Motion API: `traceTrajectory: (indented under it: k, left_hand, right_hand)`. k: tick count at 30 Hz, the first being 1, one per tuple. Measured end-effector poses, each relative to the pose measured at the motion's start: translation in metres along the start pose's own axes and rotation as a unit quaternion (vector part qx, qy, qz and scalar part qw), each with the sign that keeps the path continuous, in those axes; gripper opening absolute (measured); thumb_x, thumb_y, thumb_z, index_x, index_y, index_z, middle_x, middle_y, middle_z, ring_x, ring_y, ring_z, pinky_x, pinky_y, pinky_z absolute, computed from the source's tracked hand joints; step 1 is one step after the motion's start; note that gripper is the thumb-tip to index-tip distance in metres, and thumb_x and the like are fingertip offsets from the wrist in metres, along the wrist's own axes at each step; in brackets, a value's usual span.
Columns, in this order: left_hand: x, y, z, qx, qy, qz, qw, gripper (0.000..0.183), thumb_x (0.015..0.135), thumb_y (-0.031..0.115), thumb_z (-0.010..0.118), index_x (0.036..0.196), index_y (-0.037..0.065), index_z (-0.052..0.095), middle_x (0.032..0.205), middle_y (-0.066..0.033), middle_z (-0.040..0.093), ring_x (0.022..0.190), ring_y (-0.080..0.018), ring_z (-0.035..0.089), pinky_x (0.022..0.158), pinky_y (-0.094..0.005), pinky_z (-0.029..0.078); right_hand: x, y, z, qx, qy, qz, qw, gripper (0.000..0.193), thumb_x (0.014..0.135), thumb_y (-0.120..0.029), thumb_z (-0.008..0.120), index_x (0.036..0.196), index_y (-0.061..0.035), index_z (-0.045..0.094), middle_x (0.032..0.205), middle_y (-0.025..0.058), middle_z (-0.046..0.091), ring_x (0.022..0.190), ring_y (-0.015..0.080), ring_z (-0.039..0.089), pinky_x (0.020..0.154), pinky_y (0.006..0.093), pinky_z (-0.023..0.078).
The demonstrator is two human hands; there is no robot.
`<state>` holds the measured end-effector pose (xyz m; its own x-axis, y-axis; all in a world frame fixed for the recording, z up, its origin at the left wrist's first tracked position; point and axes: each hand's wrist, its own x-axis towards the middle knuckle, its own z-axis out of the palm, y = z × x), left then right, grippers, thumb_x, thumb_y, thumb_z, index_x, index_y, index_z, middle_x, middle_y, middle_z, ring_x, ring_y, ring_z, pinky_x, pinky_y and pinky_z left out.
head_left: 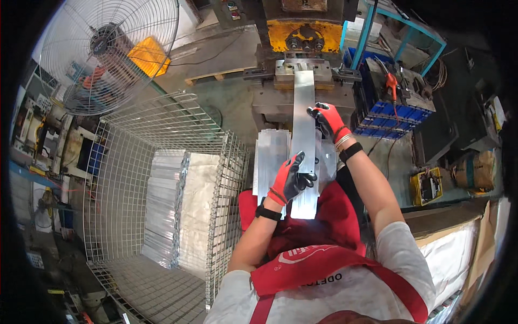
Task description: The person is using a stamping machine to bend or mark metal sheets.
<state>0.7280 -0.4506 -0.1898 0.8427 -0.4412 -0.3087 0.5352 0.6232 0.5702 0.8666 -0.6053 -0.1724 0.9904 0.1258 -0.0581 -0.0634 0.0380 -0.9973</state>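
1. In front of a press [305, 39] with a yellow face, a long, bare metal strip [304, 124] slants away from the person's lap, its far end overlapping the pale die block [281, 72] in view; whether they touch, I cannot tell.
2. The left hand [290, 182], in a red and black glove, is closed around the strip's near end, with a fingertip showing past the right edge.
3. The right hand [329, 122], gloved alike, pinches the strip's right edge farther along, thumb on top.
4. Just left of the strip lies a stack of similar strips [271, 162].
5. On the red apron [318, 264] is a white emblem with script; on the pale shirt [402, 254], dark capital letters show partly below the apron's edge.
6. At the fan's [108, 40] hub sits a badge too small to read.
7. To the left, a wire basket [220, 210] holds stacked metal lengths [160, 210].
8. To the right, a red-handled tool [392, 86] rests above blue crates [391, 116].
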Motion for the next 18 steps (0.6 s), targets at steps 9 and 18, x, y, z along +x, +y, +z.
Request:
traceTrajectory:
  k: [9, 18]
  left_hand:
    - [0.015, 0.002, 0.007, -0.024, -0.01, 0.027, 0.999, 0.029, 0.087, 0.028, 0.046, 0.098, 0.002, 0.05, 0.078, -0.0113, 0.06, 0.053, -0.0209, 0.06, 0.043, -0.0277, 0.049]
    - [0.018, -0.006, 0.007, -0.018, 0.019, 0.056, 0.998, 0.023, 0.085, 0.027, 0.049, 0.093, 0.006, 0.05, 0.067, -0.0066, 0.057, 0.047, -0.0189, 0.058, 0.039, -0.0269, 0.047]
  right_hand:
    - [-0.013, 0.023, 0.012, 0.086, -0.011, 0.008, 0.996, 0.024, 0.078, -0.035, 0.059, 0.069, -0.0139, 0.052, 0.059, -0.009, 0.04, 0.051, 0.0021, 0.033, 0.045, 0.0211, 0.026]
    - [-0.023, 0.032, 0.026, 0.035, 0.05, -0.022, 0.998, 0.032, 0.077, -0.036, 0.058, 0.057, -0.0119, 0.05, 0.056, -0.0079, 0.04, 0.05, 0.0032, 0.034, 0.044, 0.0232, 0.026]
